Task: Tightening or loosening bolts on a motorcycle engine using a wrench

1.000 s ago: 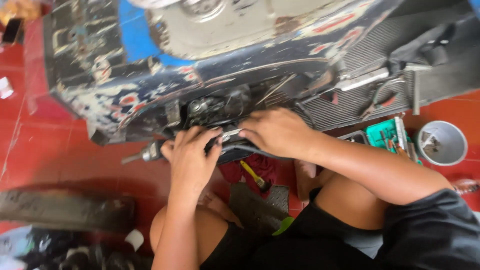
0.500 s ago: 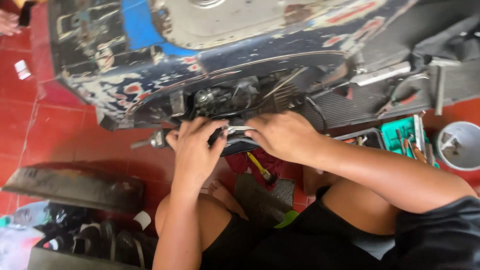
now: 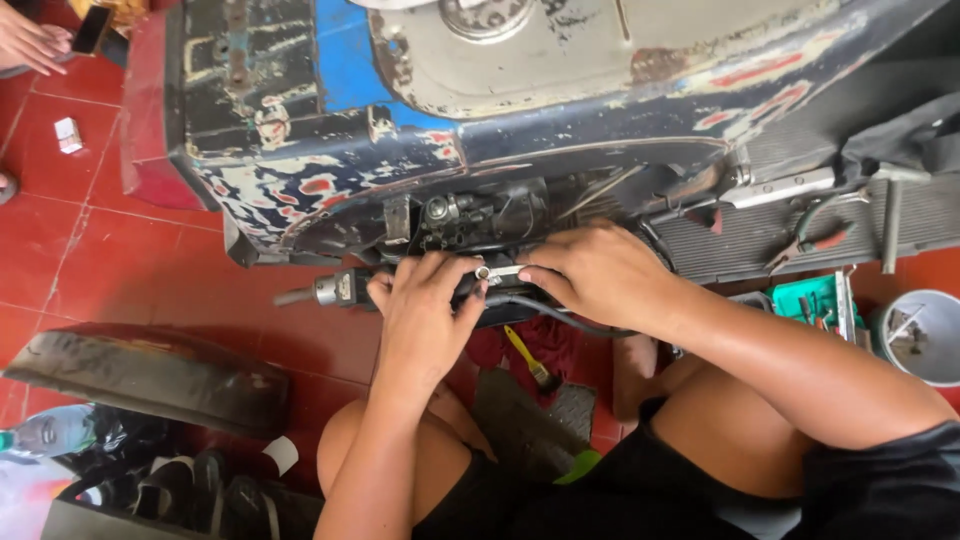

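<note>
Compared with half a second before, both hands sit a little lower under the scooter body (image 3: pixel 330 190) — chipped, rusty painted metal. The left hand (image 3: pixel 425 310) closes around a black cylindrical part (image 3: pixel 345 289) with a metal tip; the right hand (image 3: pixel 600 272) pinches a small shiny wrench (image 3: pixel 497 272) beside it.

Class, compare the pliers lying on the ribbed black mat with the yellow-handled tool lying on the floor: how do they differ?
The pliers have two handles with red grips; the yellow-handled tool has a single straight yellow handle. The pliers rest on the ribbed black mat, to the right of the hands; the yellow-handled tool lies on the red floor, below the hands. Both lie flat, untouched.
</note>
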